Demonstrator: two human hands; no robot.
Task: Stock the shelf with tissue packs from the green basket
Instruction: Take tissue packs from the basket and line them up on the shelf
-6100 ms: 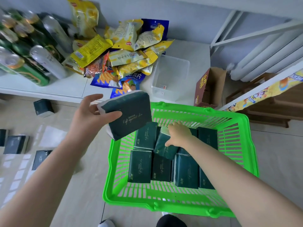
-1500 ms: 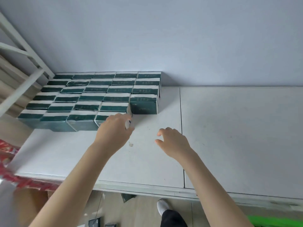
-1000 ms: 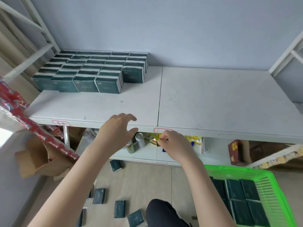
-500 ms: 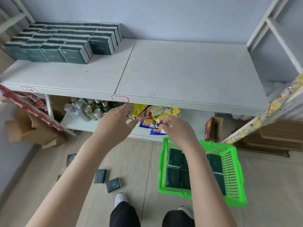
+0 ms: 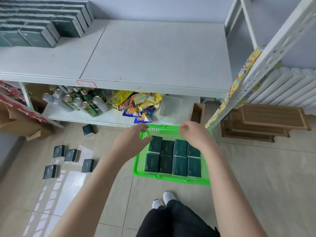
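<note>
Both hands empty, fingers loose and apart. Left hand (image 5: 131, 141) and right hand (image 5: 195, 134) are at centre frame, over the far end of the green basket (image 5: 171, 179), which sits on the floor lower centre w/ tissue packs (image 5: 179, 165) in two rows inside. Can't tell if the left hand touches the rim. Stocked packs (image 5: 42, 26) are in rows at upper left on the shelf (image 5: 153, 53) (rest of the top is bare). Loose packs (image 5: 71, 154) lie on the floor at left. Cans (image 5: 77, 101) and snack bags (image 5: 140, 103) are on the lower shelf level.
</note>
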